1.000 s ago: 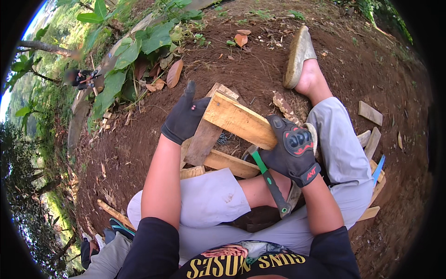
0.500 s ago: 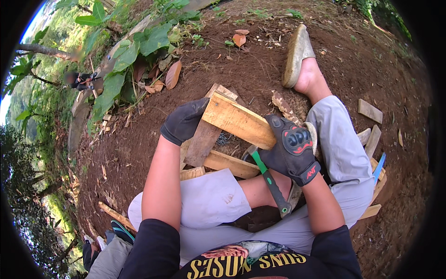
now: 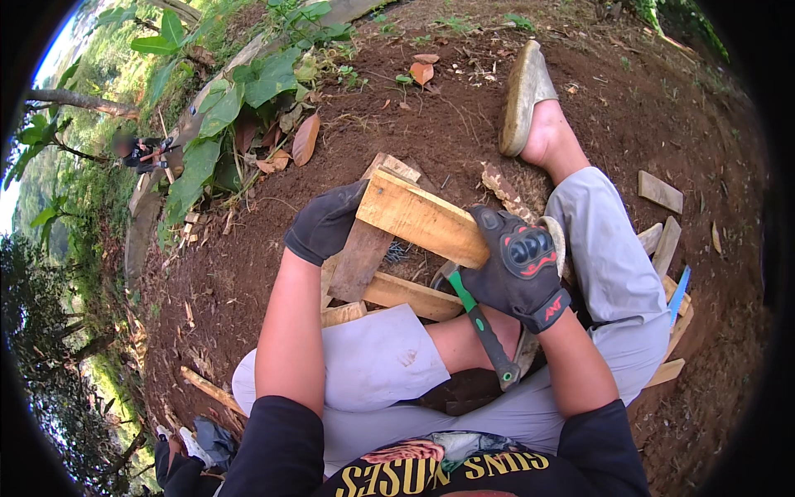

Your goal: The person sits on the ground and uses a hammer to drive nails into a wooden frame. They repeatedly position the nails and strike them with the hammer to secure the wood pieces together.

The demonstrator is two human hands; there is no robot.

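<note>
My left hand (image 3: 325,222), in a dark glove, is now folded down over the left end of the pale plank (image 3: 422,217); a second ago its fingers were spread open above that end, so the change is from hovering to gripping, which I judge steadies the piece. My right hand (image 3: 517,267), in a black glove with red knuckle guards, has kept its place: it is wrapped around the right end of the plank and also pins the hammer (image 3: 479,319) there, head under the palm, green-and-black handle slanting down across my shin. The plank lies tilted across a darker board (image 3: 362,258), which crosses a lower plank (image 3: 410,294) resting against my knees. A few nail points seem to show between the boards, too small to be sure. Beyond the hands: my outstretched leg ends in a sandalled foot (image 3: 523,95) on bare brown soil (image 3: 331,166); wood offcuts (image 3: 660,190) lie to my right, a blue strip (image 3: 679,290) among them. Broad green leaves (image 3: 215,116) border the upper left.
</note>
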